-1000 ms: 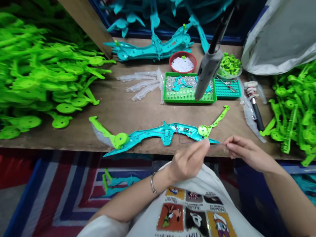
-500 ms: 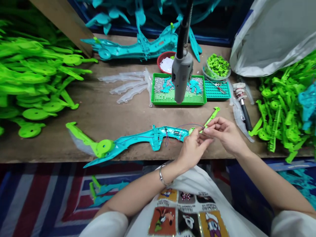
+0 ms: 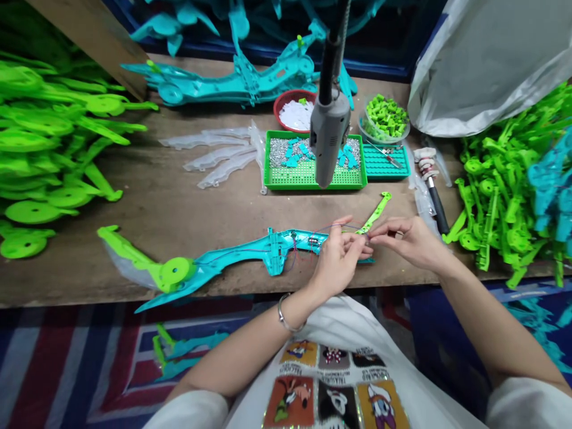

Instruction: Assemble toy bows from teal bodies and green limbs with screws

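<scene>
A blue plastic toy bow half [image 3: 241, 250] lies along the bench's front edge, its left tip jutting past it. On its left end sits a green limb piece [image 3: 176, 273]; another green limb piece [image 3: 378, 211] angles up at the right end. My left hand [image 3: 337, 253] rests over the right part of the bow, fingers bent and closed near a thin wire [image 3: 330, 226]. Just right of it, my right hand [image 3: 409, 241] pinches the thin wire between thumb and forefinger. The right end of the bow is partly hidden beneath my left hand.
A grey electric screwdriver [image 3: 330, 137] hangs over a green tray [image 3: 313, 186] of screws. Behind stand a red bowl [image 3: 277, 113] and a clear tub [image 3: 364, 128] of green pieces. Green parts are heaped at left [image 3: 58, 137] and right [image 3: 487, 185]. A black-handled hammer [image 3: 438, 205] lies at right.
The view has shifted, so the bench things sit further left. My hands have drawn slightly apart, and my left hand now lies further over the bow's right end.
</scene>
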`<state>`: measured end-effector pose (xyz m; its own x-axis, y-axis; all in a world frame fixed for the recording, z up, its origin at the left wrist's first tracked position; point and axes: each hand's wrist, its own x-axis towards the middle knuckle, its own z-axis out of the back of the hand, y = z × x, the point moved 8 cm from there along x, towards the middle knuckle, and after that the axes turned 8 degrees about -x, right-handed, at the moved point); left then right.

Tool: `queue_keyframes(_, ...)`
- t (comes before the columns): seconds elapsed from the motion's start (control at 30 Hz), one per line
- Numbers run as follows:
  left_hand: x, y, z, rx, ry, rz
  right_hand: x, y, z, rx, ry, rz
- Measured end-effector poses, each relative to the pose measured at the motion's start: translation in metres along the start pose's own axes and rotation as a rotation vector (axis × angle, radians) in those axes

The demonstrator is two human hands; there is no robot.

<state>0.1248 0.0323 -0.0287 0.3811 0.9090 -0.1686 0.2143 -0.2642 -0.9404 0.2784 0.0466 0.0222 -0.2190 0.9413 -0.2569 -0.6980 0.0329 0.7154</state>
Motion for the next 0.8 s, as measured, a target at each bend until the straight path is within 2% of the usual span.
queue_keyframes(0.07,-0.008,-0.010,0.003,0.345,-0.025,-0.210,0.010,-0.010,-0.001,0.015,-0.015,-0.004)
queue_keyframes(0.13,-0.017,-0.014,-0.004,0.733,0.005,-0.403,0.021,-0.018,-0.002,-0.004,-0.014,0.009)
queue_keyframes(0.2,-0.021,-0.005,-0.011,1.027,0.059,-0.490,0.031,-0.020,-0.003,-0.039,-0.003,0.048)
queue_keyframes(0.27,-0.020,0.004,-0.010,1.176,0.090,-0.523,0.039,-0.018,-0.006,-0.070,0.025,0.106)
queue_keyframes(0.4,-0.019,0.009,0.002,1.199,0.170,-0.643,0.050,-0.013,-0.014,-0.129,0.089,0.189)
queue_keyframes(0.53,-0.027,0.001,0.033,1.128,0.293,-0.701,0.052,-0.014,-0.028,-0.129,0.204,0.164)
queue_keyframes(0.63,-0.036,-0.007,0.055,1.093,0.364,-0.693,0.052,0.000,-0.038,-0.164,0.252,0.239)
queue_keyframes(0.7,-0.041,-0.011,0.060,1.086,0.398,-0.682,0.054,0.014,-0.044,-0.180,0.268,0.326)
queue_keyframes(0.8,-0.046,-0.016,0.052,1.119,0.361,-0.654,0.061,0.027,-0.052,-0.199,0.311,0.390)
